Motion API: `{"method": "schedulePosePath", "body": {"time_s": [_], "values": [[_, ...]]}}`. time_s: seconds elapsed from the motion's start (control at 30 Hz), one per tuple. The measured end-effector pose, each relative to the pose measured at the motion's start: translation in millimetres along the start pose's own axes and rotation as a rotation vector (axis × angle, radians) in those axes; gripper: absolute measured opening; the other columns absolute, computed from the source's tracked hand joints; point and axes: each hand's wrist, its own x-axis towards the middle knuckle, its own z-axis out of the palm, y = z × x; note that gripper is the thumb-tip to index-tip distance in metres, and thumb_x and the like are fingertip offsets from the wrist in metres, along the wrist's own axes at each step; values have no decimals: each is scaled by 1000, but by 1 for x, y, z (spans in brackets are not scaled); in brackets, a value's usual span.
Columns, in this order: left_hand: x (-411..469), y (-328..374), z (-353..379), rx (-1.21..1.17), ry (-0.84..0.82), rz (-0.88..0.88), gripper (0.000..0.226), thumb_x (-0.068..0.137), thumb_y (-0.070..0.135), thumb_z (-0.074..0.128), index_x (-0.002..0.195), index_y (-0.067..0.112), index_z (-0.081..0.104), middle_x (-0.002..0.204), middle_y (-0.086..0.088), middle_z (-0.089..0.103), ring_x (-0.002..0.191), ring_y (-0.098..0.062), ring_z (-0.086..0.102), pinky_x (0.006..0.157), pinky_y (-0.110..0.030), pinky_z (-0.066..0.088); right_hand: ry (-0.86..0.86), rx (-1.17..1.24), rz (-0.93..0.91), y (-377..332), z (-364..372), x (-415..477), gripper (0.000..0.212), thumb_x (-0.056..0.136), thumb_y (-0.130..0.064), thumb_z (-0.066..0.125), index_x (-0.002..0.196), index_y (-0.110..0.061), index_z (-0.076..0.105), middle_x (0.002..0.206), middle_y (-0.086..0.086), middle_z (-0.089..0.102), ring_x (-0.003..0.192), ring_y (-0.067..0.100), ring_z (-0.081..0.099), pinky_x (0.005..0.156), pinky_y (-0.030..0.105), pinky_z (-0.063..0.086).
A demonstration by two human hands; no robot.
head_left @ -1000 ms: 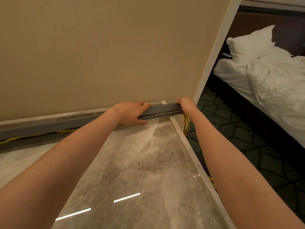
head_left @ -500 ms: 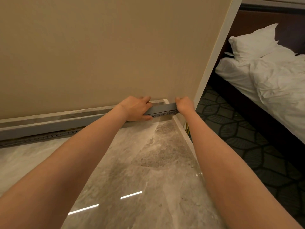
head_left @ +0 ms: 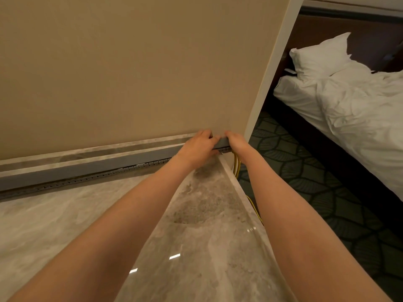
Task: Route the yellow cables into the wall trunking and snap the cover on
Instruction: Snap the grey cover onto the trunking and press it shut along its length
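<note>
A long grey trunking cover (head_left: 91, 165) lies along the foot of the beige wall, over the slotted trunking base (head_left: 87, 178) on the marble surface. My left hand (head_left: 197, 148) grips the cover near its right end, fingers over the top and thumb under the front. My right hand (head_left: 236, 141) grips the very end of the cover at the wall corner. Yellow cables (head_left: 237, 165) hang down from that end, past the marble edge, to the carpet. The cables inside the trunking are hidden.
A polished marble top (head_left: 202, 236) reaches from me to the wall, its right edge dropping to patterned dark carpet (head_left: 316, 188). A white wall corner trim (head_left: 272, 68) stands right of my hands. A bed with white pillow and duvet (head_left: 349, 88) lies at the right.
My hands have drawn closer together at the cover's right end. The cover now lies lower over the base along its length, and the yellow cable seen at the left earlier is hidden.
</note>
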Motion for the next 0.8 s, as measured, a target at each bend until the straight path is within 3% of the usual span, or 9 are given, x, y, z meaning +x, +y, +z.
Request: {"method": "schedulePosePath", "body": {"time_s": [0.07,0.17,0.27,0.33,0.4,0.5,0.63,0.73,0.8], "values": [[1,-1,-6,-67,-1,-9,47,94,23,53,139,13,45,119,-15,49,115,-29,45,93,-38,41,15,-61,0,2,2,1,32,103,-29,21,111,-10,46,90,12,48,68,19,47,54,24,37],[0,-1,-13,-142,-18,-42,42,92,21,57,133,14,52,115,-16,51,111,-29,48,89,-36,40,32,-192,-19,4,5,3,40,102,-38,17,98,-9,44,74,5,45,60,15,41,52,26,33],[-1,-4,-17,-155,-31,-31,39,91,21,58,130,16,56,111,-15,49,105,-28,48,85,-36,41,37,-80,-6,8,2,6,48,100,-46,20,81,-12,49,74,6,46,61,15,41,55,26,34],[-2,-5,-19,-137,-51,4,39,91,21,59,129,19,57,106,-12,46,102,-26,47,82,-35,40,79,47,-14,13,-1,8,47,101,-42,22,80,-13,53,75,6,50,64,14,45,57,25,37],[-3,-5,-16,-75,-76,37,38,93,23,56,131,18,56,106,-11,46,102,-26,46,80,-33,39,98,187,-6,17,-1,9,44,101,-26,26,72,-12,56,71,7,51,60,15,43,54,24,36],[-8,-4,-15,-115,-82,20,37,94,25,53,130,17,56,109,-13,51,101,-26,49,79,-31,37,52,357,-14,22,-4,5,36,96,-12,35,65,-12,55,72,8,51,58,17,42,52,23,34],[-1,-5,-24,-194,-47,-80,26,95,24,52,113,10,65,106,-14,62,99,-30,57,82,-37,44,-28,374,-111,27,-12,0,22,93,-19,46,74,-19,57,78,-2,54,69,12,46,62,23,36],[5,-4,-23,-205,-77,-143,27,98,22,46,110,7,66,106,-16,64,98,-33,59,81,-38,46,-126,249,-161,24,-15,-4,9,92,-16,53,86,-16,59,79,-3,56,73,8,51,67,21,38],[6,-3,-21,-236,-101,-138,29,99,20,43,113,7,64,107,-17,64,99,-33,59,84,-39,46,-99,188,-165,23,-15,-6,17,93,-17,55,76,-16,59,75,-1,57,72,10,51,71,22,39]]}}
